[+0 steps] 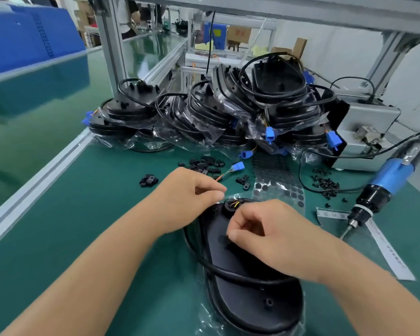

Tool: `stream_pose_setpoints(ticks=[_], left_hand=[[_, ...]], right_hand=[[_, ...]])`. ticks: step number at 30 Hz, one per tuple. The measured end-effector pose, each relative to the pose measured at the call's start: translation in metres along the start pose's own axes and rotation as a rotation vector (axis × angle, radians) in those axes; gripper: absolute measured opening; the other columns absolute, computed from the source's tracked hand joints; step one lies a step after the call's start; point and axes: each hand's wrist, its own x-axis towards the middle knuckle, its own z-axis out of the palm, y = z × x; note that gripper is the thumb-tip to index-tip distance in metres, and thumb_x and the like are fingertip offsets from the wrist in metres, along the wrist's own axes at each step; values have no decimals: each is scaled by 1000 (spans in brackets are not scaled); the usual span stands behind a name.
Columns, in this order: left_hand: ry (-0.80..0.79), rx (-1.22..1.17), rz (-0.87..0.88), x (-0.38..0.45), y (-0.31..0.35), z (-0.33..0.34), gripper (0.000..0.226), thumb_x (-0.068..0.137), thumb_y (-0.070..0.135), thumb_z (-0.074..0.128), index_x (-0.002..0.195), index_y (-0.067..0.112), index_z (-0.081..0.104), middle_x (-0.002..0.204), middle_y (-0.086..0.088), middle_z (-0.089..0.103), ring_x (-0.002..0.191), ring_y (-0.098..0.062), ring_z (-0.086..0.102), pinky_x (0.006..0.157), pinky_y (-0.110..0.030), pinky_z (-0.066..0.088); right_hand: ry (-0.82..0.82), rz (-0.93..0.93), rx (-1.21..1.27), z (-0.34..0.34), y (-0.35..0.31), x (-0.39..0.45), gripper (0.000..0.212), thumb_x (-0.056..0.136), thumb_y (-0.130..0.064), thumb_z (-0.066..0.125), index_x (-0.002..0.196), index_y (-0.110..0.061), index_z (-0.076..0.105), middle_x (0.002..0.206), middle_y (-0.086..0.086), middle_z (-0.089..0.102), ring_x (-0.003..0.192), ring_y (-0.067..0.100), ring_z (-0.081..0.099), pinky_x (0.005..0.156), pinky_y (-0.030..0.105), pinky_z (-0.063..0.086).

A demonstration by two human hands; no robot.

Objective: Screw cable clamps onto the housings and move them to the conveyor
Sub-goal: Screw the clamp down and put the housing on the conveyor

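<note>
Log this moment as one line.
left hand: pinching wires | right hand: pinching cable clamp on housing | electric screwdriver: idle

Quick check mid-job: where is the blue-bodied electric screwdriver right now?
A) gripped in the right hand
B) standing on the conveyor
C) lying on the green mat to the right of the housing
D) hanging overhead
C: the blue-bodied electric screwdriver lies on the green mat, right of the black oval housing, while the right hand pinches a small black part on that housing.
</note>
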Motion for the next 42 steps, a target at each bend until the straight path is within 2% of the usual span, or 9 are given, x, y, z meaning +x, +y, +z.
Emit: stream_pose_setpoints(ticks=[5, 8, 11, 17, 21, 25, 27, 33, 42], left_hand=[[3, -29, 7, -5, -4, 6, 19, 91, 24, 63, 106, 29, 74, 96, 22, 68, 92, 14, 59, 78, 4, 39], [16, -63, 18, -6, -5, 9, 18, 91, 22, 63, 104, 27, 75, 86, 26, 65, 89, 18, 57, 75, 6, 37], [20, -99, 18, -7, -7, 10, 17, 91, 23, 63, 100, 26, 76, 81, 30, 64, 89, 15, 58, 75, 4, 39], [9, -141, -14, -9, -8, 11, 17, 92, 28, 61, 98, 29, 77, 92, 17, 73, 87, 5, 63, 81, -13, 49], [-13, -140, -28, -10, -6, 11, 20, 93, 29, 58, 97, 24, 77, 94, 4, 75, 94, -12, 66, 87, -30, 52], [14, -155, 4, -11, -6, 11, 18, 93, 23, 60, 99, 19, 77, 87, 17, 70, 91, 4, 60, 79, -4, 42], [23, -157, 17, -11, -7, 11, 17, 92, 22, 61, 99, 18, 76, 85, 20, 68, 91, 6, 58, 76, 1, 38], [29, -157, 29, -11, -9, 13, 17, 92, 22, 60, 95, 14, 75, 98, 0, 71, 91, -10, 59, 77, -10, 43], [36, -155, 1, -13, -6, 12, 17, 93, 25, 60, 97, 23, 76, 93, 14, 73, 87, 3, 60, 78, -6, 42]], right_hand=[[25, 33, -141, 8, -3, 2, 13, 88, -30, 59, 75, -28, 62, 60, -20, 58, 58, -1, 51, 58, 16, 36], [52, 45, -199, 11, -2, 3, 12, 88, -33, 58, 77, -30, 61, 60, -26, 56, 59, -3, 49, 57, 16, 35], [67, 50, -226, 12, -3, 2, 11, 88, -36, 57, 79, -30, 61, 62, -32, 55, 60, -5, 49, 56, 16, 32], [117, 27, -271, 16, -1, 1, 12, 87, -38, 58, 77, -32, 59, 63, -24, 57, 63, -4, 49, 58, 15, 33], [160, 13, -306, 19, -1, -1, 12, 86, -41, 57, 76, -34, 57, 66, -22, 58, 69, -6, 51, 57, 13, 33], [191, 2, -339, 22, 0, -3, 11, 86, -41, 56, 77, -34, 56, 65, -20, 56, 72, -8, 50, 59, 11, 35], [198, -1, -345, 23, 0, -2, 11, 86, -41, 55, 78, -34, 55, 65, -21, 55, 73, -9, 50, 59, 11, 35], [202, 3, -352, 24, -1, -3, 11, 86, -41, 56, 78, -34, 55, 67, -20, 56, 72, -6, 51, 59, 12, 36], [126, 66, -354, 16, -7, 3, 18, 84, -44, 62, 83, -33, 47, 71, -18, 59, 71, -5, 50, 61, 13, 34]])
